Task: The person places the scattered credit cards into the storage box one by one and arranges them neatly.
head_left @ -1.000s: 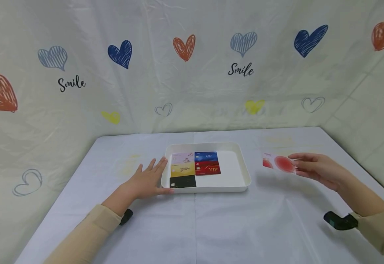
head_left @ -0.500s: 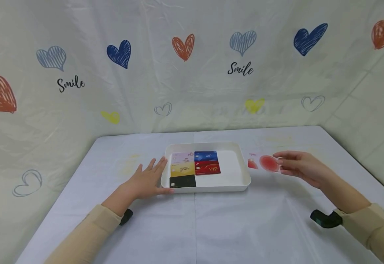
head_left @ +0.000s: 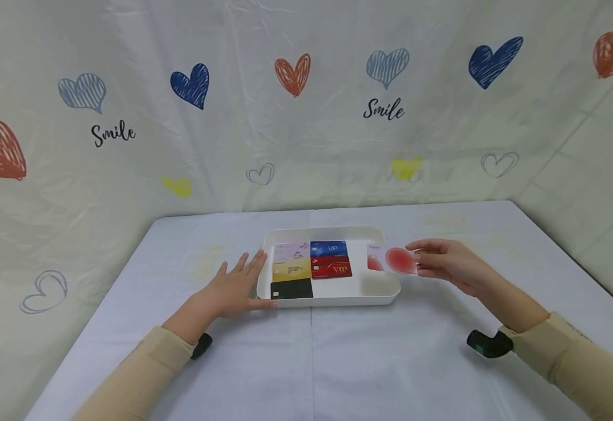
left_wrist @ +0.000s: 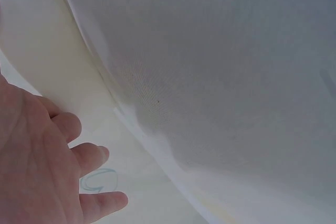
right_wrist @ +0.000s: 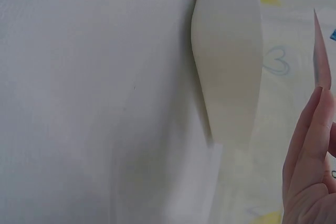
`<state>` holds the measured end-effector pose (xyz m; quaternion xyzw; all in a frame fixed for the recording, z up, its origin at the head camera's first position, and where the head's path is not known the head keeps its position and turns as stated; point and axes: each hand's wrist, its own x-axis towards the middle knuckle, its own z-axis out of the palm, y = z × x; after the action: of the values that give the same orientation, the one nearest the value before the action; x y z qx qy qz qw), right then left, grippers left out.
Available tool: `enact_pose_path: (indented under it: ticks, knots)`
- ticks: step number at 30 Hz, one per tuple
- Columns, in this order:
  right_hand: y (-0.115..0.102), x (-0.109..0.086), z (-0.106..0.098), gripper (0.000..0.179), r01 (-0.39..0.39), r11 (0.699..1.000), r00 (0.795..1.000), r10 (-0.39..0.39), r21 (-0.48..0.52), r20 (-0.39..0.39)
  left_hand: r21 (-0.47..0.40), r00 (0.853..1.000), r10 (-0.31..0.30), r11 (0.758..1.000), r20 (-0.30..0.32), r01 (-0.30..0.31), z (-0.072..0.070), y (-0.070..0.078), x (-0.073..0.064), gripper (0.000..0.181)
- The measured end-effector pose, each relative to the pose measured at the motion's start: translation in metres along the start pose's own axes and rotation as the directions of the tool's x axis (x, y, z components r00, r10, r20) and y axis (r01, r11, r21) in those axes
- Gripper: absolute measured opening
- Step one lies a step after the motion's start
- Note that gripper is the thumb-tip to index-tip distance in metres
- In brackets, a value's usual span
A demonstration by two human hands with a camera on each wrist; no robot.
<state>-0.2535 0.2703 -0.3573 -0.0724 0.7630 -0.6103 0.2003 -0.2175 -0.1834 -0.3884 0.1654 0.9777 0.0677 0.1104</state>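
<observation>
My right hand [head_left: 451,263] pinches a pink-and-white card [head_left: 391,259] with a red circle by its right end, holding it over the right side of a white tray [head_left: 359,301]. In the right wrist view the card [right_wrist: 321,56] shows nearly edge-on above the fingertips. My left hand [head_left: 233,289] rests at the tray's left side with spread fingers, thumb along the front rim. Inside the tray lie a pale pink card [head_left: 292,251], a yellow card [head_left: 292,270], a black card [head_left: 292,289], a blue VIP card [head_left: 329,248] and a red VIP card [head_left: 331,268].
A white cloth covers the table [head_left: 312,362], whose far edge meets a pale curtain [head_left: 338,134] printed with hearts and "Smile". Dark wrist devices sit at both cuffs, the right one [head_left: 489,344] standing out over the table.
My right hand has moved left with the pink-and-white card, from beside the tray to over its right part. The left hand and the cards in the tray have stayed put.
</observation>
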Motion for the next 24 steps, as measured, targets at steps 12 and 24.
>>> enact_pose_path:
  ticks: [12,24]
  knots:
    - [-0.005,0.012,0.028,0.048,0.010,1.000,0.999,-0.009,-0.010,0.038,-0.002,1.000,0.004,1.000,-0.011,-0.004,-0.001,0.002,-0.001,0.121]
    - [-0.011,0.028,0.057,0.035,0.034,0.998,0.994,-0.040,0.058,0.103,-0.004,1.000,0.006,1.000,-0.014,-0.006,0.000,0.001,-0.001,0.120]
